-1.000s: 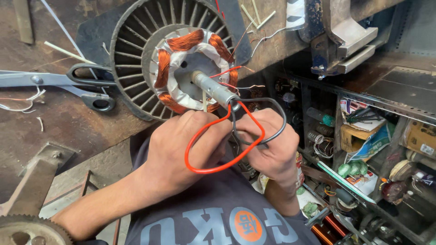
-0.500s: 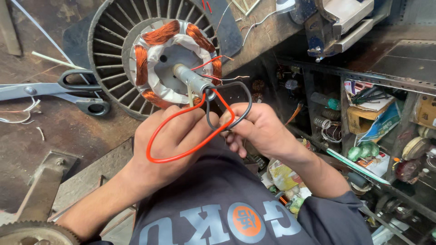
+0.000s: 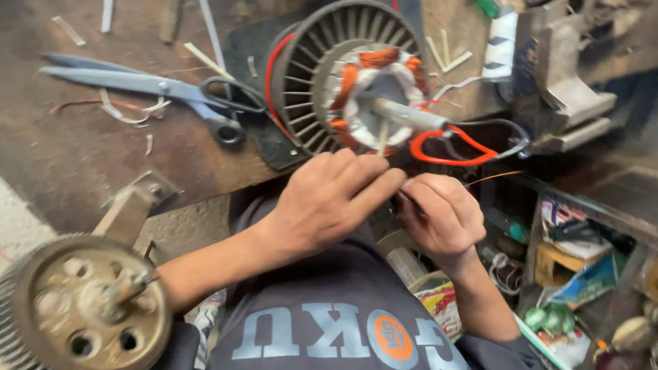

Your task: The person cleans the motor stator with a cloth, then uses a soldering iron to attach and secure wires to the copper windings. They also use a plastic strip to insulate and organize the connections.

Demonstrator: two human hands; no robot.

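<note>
Left hand [image 3: 329, 199]: fingers closed, pinching a thin wire below the fan motor [image 3: 356, 85].
Right hand [image 3: 442, 216]: closed on the same wire.
Red wire [image 3: 445, 154]: looped off the shaft.
Scissors [image 3: 157, 92]: on the bench [image 3: 82, 164].

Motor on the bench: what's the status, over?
Both hands, left hand and right hand, pinched together below motor. Red wire loops off shaft. Scissors lie apart, left.

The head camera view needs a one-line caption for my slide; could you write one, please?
Both hands, left hand and right hand, meet fingertip to fingertip below a finned motor stator with a red wire.
</note>
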